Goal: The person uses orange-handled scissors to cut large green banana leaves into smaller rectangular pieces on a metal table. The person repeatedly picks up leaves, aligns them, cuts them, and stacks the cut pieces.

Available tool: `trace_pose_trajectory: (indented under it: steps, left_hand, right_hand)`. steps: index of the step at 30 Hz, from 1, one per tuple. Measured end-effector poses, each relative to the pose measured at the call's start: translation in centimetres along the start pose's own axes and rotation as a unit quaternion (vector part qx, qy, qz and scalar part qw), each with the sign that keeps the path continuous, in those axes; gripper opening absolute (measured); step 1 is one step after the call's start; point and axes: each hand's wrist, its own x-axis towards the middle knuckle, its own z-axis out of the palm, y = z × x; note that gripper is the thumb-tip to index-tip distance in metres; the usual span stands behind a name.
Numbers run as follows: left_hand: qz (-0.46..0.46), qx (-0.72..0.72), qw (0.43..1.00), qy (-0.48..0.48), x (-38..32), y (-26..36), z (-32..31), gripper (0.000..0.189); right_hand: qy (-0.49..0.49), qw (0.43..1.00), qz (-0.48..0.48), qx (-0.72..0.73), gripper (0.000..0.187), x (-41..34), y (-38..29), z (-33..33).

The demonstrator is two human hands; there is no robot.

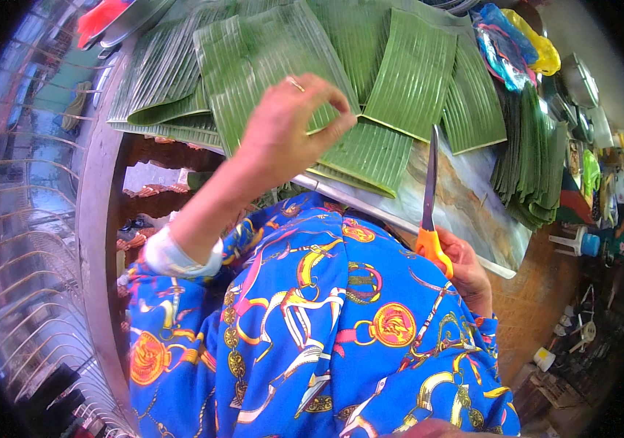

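Observation:
Strips of green banana leaf overlap across the table before me. My left hand (290,120), with a ring on one finger, reaches over a wide banana leaf piece (257,55). Its thumb and forefinger meet at that piece's lower right corner, pinching it. Low on the right, my right hand (468,268) grips the orange handle of a pair of scissors (429,186). The blades point upward and look closed, with the tip near the edge of another leaf strip (413,71). Below the left hand, a folded leaf piece (369,156) overlies the table's front edge.
Dark green leaf strips (531,159) hang over the right side of the marble-patterned table (470,202). Plastic bags (509,44) lie behind them. Metal window bars (38,230) curve along the left. Pots (580,82) and a white stool (569,241) stand at the right.

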Motion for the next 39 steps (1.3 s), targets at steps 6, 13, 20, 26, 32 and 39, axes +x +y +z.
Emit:
trace_pose_trajectory:
  steps: [6,13,20,26,32,39]
  left_hand:
    - [-0.010,0.160,0.987,-0.026,-0.6,-5.8,9.3,0.026]
    - [0.029,0.186,0.982,-0.031,0.1,-7.1,11.2,0.022]
    - [0.121,0.221,0.967,-0.034,0.3,-8.0,12.7,0.009]
    - [0.134,0.207,0.968,-0.037,0.7,-7.5,11.9,0.008]
    - [0.134,0.208,0.968,-0.047,0.6,-7.2,11.4,0.009]
    - [0.133,0.203,0.969,-0.042,0.5,-7.0,11.1,0.008]
  right_hand:
    - [0.028,0.993,0.063,0.092,0.057,4.3,1.4,0.4]
    - [-0.014,0.994,0.088,0.061,0.074,6.8,0.3,-0.5]
    - [0.006,0.999,0.047,-0.009,0.061,8.8,-1.7,1.2]
    - [0.056,0.997,0.031,-0.034,0.052,9.3,-2.7,2.3]
    - [0.048,0.998,0.023,-0.035,0.050,10.2,-2.3,2.1]
    - [0.043,0.998,0.018,-0.031,0.047,10.6,-2.4,2.9]
